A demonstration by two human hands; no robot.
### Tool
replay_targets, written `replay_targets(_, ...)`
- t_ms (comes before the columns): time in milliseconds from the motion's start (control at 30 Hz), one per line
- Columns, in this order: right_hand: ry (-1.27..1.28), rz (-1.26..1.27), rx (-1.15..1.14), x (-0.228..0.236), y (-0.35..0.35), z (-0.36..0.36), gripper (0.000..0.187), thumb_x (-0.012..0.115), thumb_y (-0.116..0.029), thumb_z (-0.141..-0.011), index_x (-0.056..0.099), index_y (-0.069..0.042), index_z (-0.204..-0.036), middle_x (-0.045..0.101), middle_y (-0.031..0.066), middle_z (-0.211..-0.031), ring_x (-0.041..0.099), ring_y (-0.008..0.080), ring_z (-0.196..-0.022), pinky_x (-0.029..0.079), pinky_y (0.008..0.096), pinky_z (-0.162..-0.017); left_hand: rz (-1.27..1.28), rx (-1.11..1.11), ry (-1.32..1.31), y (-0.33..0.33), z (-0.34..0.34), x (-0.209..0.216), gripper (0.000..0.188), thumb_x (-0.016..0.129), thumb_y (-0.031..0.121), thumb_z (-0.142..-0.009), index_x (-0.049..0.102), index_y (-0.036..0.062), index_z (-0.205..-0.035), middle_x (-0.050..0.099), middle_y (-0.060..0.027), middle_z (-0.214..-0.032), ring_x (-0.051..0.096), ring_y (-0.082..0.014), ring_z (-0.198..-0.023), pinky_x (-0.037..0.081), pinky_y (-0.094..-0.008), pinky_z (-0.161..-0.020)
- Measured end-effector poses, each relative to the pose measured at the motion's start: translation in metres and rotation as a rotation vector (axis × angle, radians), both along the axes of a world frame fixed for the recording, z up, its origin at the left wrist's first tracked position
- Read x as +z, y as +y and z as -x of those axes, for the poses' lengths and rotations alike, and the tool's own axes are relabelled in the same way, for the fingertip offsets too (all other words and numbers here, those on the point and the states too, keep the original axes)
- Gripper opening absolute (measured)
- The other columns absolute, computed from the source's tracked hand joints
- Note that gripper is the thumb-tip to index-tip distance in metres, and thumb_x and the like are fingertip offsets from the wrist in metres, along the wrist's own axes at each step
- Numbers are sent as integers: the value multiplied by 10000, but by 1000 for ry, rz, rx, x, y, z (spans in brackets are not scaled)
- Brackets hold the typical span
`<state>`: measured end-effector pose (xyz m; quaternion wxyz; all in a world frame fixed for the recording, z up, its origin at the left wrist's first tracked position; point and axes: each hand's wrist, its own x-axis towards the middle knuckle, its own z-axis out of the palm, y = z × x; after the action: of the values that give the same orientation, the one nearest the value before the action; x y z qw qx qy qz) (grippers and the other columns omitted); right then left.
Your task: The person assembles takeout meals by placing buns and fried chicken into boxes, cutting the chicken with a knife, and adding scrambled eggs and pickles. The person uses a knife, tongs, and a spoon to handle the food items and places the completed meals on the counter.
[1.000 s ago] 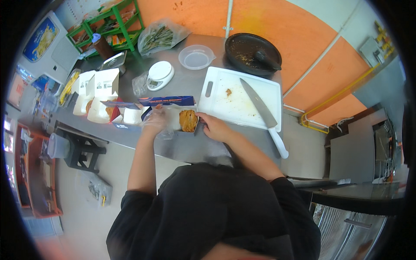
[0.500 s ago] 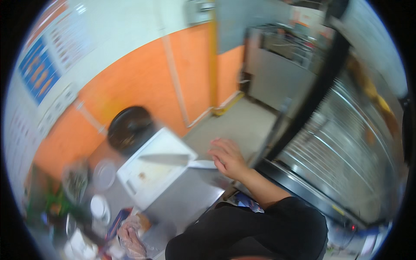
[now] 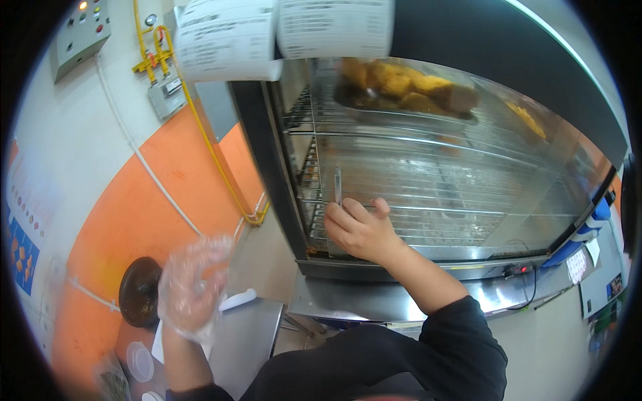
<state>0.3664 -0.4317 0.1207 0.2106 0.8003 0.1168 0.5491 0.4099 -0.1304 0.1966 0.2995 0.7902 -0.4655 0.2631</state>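
My bare right hand [image 3: 361, 230] is at the glass front of a heated display cabinet [image 3: 277, 160]. Its fingers curl round the slim upright handle [image 3: 338, 180] of the sliding glass door [image 3: 401, 174]. Behind the glass, a dark tray [image 3: 428, 115] of golden fried food [image 3: 408, 81] rests on the upper wire rack. My left hand [image 3: 190, 291], in a clear plastic glove, is raised above the steel counter. Motion blurs it, but its fingers look curved and apart, with nothing in them. Beside it lies a knife with a white handle [image 3: 239, 299]; the glove hides its blade.
A dark wok-like pan [image 3: 138, 292] leans by the orange wall [image 3: 144, 220]. Mostly hidden by my left arm is a white cutting board [image 3: 158, 344], near a clear lid [image 3: 140, 361]. Printed paper slips [image 3: 334, 28] hang over the cabinet's top. A yellow gas pipe [image 3: 210, 144] climbs the wall.
The view has swung right to the cabinet. My right hand, held open in the air by the counter before, is now on the door handle. My gloved left hand has come into sight.
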Motion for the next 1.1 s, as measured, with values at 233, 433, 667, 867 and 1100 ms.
replay_targets(233, 105, -166, 79, 4, -88, 98, 182, 672, -168, -650, 580, -135, -803, 543, 0, -844, 520, 160, -760, 376, 330, -725, 3, -203, -479, -157, 21, 91, 285, 665, 185, -778, 615, 75, -1036, 612, -124, -1096, 566, -314, -1029, 449, -399, -871)
replay_targets(433, 178, -274, -51, 1, -140, 170, 238, 687, -154, -647, 595, -119, -863, 562, 24, -901, 529, 183, -762, 403, 351, -754, -254, -58, -134, -306, 45, 131, 576, 492, 559, -835, 601, 83, -1140, 596, -165, -1151, 563, -342, -1066, 417, -392, -938)
replay_targets(667, 186, -299, -164, -5, -172, 212, 229, 685, -164, -688, 603, -126, -898, 559, 15, -949, 528, 182, -766, 392, 364, -764, -397, 6, -59, -394, 34, 138, 591, 537, 591, -802, 579, 187, -1231, 552, -82, -1274, 486, -277, -1206, 352, -374, -1037)
replay_targets(867, 214, -338, -165, -19, -184, 223, 207, 678, -169, -706, 605, -143, -898, 557, 1, -955, 523, 170, -771, 376, 359, -764, -424, 127, -199, -414, 20, 134, 435, 513, 465, -840, 629, 161, -1129, 601, -94, -1182, 572, -293, -1070, 428, -386, -941)
replay_targets(1100, 196, -343, -115, -25, -187, 219, 207, 685, -172, -700, 607, -152, -890, 558, -12, -959, 517, 161, -766, 362, 360, -747, -293, 67, 123, -370, 3, 137, 455, 459, 401, -876, 548, 97, -1203, 612, -122, -1147, 596, -210, -1005, 444, -336, -893)
